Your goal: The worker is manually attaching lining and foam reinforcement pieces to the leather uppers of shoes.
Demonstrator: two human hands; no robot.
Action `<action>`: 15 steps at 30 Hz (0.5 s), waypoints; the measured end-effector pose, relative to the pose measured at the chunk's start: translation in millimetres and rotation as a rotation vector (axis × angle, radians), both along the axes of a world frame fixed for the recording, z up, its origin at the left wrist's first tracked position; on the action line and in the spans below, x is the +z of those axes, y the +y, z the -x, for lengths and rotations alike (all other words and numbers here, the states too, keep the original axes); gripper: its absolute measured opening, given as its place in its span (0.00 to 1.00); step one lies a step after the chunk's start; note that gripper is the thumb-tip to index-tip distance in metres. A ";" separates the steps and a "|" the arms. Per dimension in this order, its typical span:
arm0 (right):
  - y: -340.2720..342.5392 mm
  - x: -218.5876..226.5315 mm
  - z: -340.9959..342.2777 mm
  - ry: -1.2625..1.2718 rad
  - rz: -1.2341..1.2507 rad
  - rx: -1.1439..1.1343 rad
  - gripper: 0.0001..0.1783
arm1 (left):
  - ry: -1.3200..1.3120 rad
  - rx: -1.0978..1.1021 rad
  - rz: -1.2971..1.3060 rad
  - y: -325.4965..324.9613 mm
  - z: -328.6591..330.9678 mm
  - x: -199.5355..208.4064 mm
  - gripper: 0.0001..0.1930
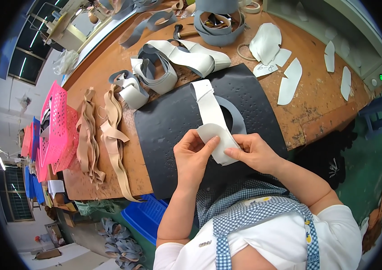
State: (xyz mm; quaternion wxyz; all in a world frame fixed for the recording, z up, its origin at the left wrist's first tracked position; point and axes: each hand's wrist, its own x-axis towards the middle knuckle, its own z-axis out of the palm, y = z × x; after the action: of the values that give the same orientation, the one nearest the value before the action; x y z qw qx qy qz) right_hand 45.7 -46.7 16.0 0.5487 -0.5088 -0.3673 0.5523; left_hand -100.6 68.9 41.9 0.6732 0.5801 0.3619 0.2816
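Observation:
Between both hands I hold a white strip over a black mat. Its near end is a wider white flap, pinched at the left edge by my left hand, thumb on top. My right hand grips the right edge of the same piece, thumb pressed on its face. The fingers under the strip are partly hidden. From the hands the strip runs away across the mat, its far end curled over and showing grey. A grey curved band lies on the mat beside it.
Rolled white-and-grey strips sit beyond the mat. Tan strip bundles and a pink basket stand at left. A hammer lies at the back. White cut pieces lie at right, near a machine with lit buttons.

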 end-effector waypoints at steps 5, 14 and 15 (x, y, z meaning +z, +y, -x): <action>0.8 0.6 0.2 0.068 0.016 -0.017 0.16 | -0.019 -0.030 0.021 10.0 1.2 -1.3 0.08; 2.3 2.1 -9.4 0.133 0.019 0.036 0.19 | 0.026 -0.078 -0.028 26.3 -8.3 -9.5 0.06; 2.3 0.9 -10.0 0.126 0.022 0.042 0.20 | 0.031 -0.083 -0.016 26.4 -8.1 -11.1 0.07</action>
State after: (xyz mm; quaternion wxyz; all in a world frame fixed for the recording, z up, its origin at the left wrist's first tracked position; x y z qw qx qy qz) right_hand 55.7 -44.4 16.9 0.5534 -0.4712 -0.3364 0.5987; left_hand -92.5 95.3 30.8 0.6738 0.6044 0.3458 0.2473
